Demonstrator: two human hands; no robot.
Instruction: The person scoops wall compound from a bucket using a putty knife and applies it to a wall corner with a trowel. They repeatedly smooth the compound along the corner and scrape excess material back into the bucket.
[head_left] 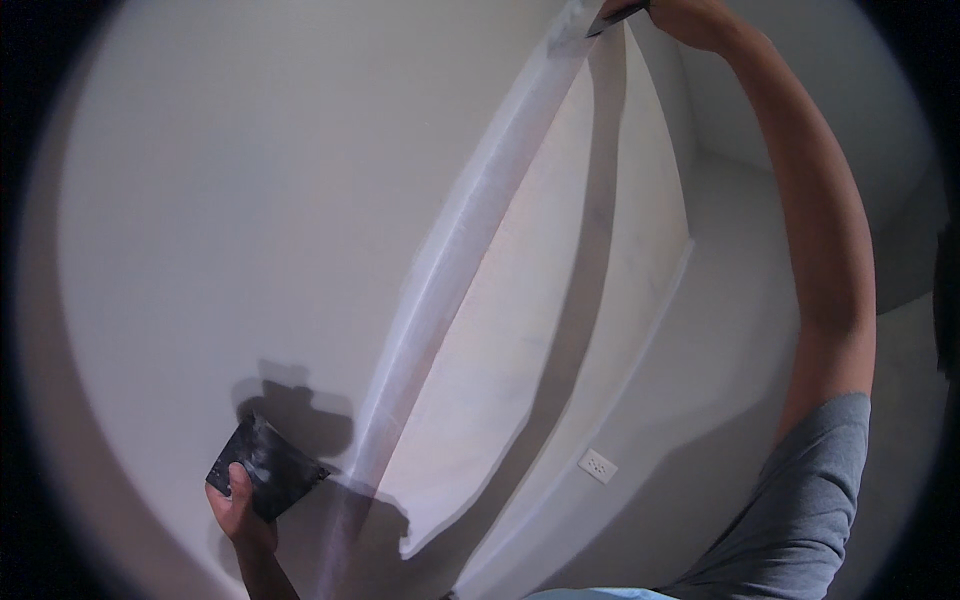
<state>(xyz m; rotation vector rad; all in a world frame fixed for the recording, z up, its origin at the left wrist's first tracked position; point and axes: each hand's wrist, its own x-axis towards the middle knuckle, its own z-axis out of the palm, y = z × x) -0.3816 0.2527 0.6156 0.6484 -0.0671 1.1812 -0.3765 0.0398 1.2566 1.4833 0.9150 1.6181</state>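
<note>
High at the top edge, my right hand (690,20) is closed round a putty knife (612,18), its thin blade against the upper end of a whitish wet-looking strip (440,255). This strip of smoothed compound runs down along a wall corner. The top of the hand is cut off by the picture edge. Low on the left, my left hand (238,507) grips a black, flat, square plate (266,466) by its lower side, thumb lying on the face. Pale smears mark the plate. It is held apart from the strip, in front of the wall.
A broad grey wall (250,200) lies left of the strip. Right of it is a paler wall face (520,270), crossed by my arm's long shadow. A white outlet (598,466) sits on the shaded wall at the lower right.
</note>
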